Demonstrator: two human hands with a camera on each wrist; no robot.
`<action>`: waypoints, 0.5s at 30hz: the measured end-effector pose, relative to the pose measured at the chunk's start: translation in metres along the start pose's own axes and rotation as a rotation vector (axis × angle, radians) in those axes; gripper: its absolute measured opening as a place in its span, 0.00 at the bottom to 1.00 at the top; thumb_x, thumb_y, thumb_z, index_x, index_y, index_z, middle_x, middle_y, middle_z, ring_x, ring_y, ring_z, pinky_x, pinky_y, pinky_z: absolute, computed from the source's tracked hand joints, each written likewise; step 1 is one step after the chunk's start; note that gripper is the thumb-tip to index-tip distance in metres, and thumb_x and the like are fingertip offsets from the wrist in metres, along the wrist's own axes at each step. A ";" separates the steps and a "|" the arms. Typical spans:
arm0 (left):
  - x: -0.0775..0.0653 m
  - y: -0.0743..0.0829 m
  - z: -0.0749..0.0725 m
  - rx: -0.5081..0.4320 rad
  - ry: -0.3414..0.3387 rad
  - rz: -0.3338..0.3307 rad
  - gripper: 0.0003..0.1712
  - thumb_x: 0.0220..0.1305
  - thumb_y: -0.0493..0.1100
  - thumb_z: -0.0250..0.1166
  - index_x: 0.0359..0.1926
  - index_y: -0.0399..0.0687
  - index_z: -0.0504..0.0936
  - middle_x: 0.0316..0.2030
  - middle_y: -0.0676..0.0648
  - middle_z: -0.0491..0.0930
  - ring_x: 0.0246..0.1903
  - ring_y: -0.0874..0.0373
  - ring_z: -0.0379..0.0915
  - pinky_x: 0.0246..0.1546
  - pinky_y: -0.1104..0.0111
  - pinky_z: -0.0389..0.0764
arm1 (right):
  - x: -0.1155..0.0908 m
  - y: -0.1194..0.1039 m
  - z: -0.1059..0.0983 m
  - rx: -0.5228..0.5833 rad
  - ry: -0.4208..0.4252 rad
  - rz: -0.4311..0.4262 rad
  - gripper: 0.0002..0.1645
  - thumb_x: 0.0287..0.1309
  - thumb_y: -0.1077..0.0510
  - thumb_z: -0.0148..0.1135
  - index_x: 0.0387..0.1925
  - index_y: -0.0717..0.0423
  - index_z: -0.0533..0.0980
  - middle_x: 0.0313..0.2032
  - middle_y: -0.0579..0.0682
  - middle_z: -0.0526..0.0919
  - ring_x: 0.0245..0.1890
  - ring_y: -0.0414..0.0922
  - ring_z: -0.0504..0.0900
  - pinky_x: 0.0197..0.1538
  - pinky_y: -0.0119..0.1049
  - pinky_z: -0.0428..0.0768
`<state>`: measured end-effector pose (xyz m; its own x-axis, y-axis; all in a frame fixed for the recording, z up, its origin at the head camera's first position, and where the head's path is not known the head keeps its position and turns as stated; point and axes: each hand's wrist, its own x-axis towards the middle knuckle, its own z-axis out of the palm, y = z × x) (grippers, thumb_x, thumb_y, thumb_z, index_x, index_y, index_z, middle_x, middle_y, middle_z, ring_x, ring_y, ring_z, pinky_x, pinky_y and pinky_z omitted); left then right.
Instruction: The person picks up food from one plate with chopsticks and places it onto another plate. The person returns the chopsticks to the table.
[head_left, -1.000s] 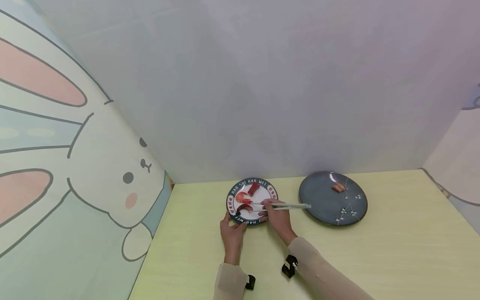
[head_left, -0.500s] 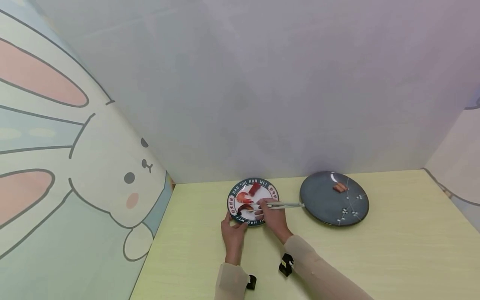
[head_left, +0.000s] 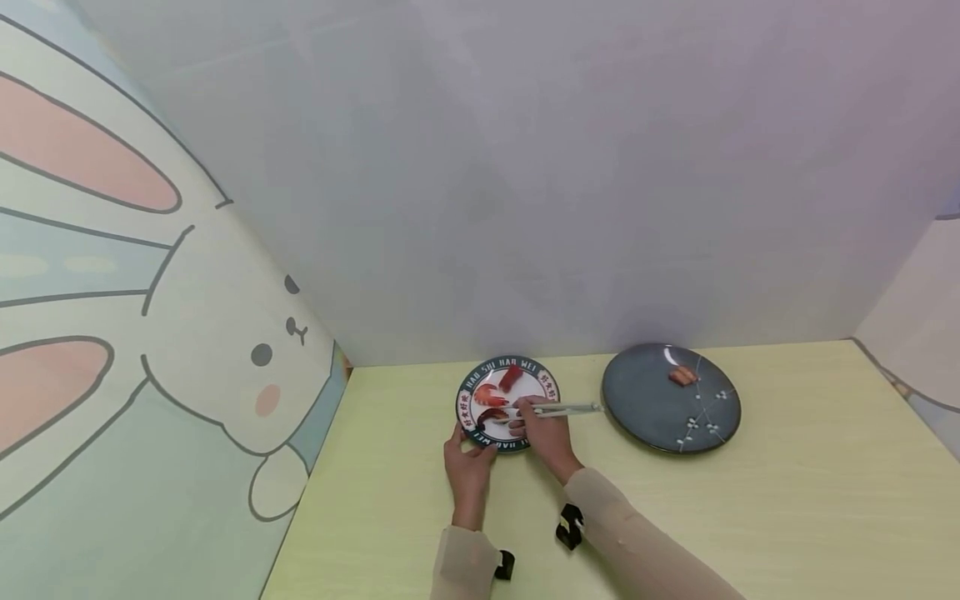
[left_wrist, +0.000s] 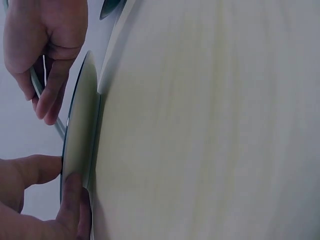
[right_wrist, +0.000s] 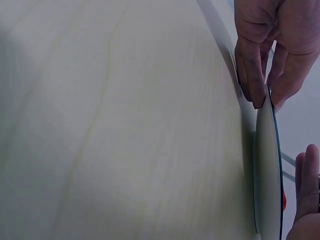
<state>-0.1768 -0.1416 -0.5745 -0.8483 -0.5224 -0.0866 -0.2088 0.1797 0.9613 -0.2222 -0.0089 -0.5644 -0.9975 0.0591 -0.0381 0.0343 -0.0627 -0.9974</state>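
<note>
Pale lettering on the dark rim of the round lettered plate [head_left: 504, 363] reads "HAO SHI HAO WEI" along the far side; on the near side "HAO WEI" shows, the rest of that line hidden by the right hand [head_left: 546, 433]. Panels on the rim carry red Chinese characters, too small to read surely. The left hand [head_left: 468, 475] pinches the near-left edge between thumb and fingers. The right hand grips pale chopsticks [head_left: 570, 409], their tips at a dark brown piece [head_left: 491, 415] on the white centre; whether they clasp it cannot be told. An orange shrimp [head_left: 490, 395] lies just beyond that piece, and a red slab [head_left: 512, 378] farther back. To the right, well apart from the hands, a blue-grey plate [head_left: 652, 400] with white blossoms bears a brownish morsel [head_left: 682, 375]. Both plates sit on a pale yellow table [head_left: 787, 417].
</note>
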 end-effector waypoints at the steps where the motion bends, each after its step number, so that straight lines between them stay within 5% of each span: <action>1: 0.000 -0.001 0.000 -0.002 0.001 -0.002 0.48 0.53 0.24 0.74 0.76 0.29 0.66 0.60 0.31 0.72 0.39 0.49 0.80 0.35 0.69 0.82 | 0.001 0.000 0.001 -0.001 -0.005 0.002 0.14 0.77 0.61 0.58 0.47 0.70 0.84 0.36 0.65 0.88 0.29 0.49 0.91 0.34 0.35 0.89; 15: -0.002 0.002 -0.001 -0.007 0.000 -0.006 0.48 0.53 0.23 0.73 0.76 0.29 0.66 0.59 0.32 0.72 0.39 0.50 0.80 0.35 0.69 0.83 | 0.003 -0.002 0.006 -0.026 -0.038 -0.004 0.13 0.76 0.60 0.60 0.46 0.69 0.82 0.33 0.62 0.89 0.29 0.50 0.91 0.34 0.35 0.89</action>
<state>-0.1746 -0.1407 -0.5725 -0.8471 -0.5234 -0.0919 -0.2100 0.1708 0.9627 -0.2261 -0.0147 -0.5624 -0.9993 0.0212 -0.0318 0.0311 -0.0364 -0.9989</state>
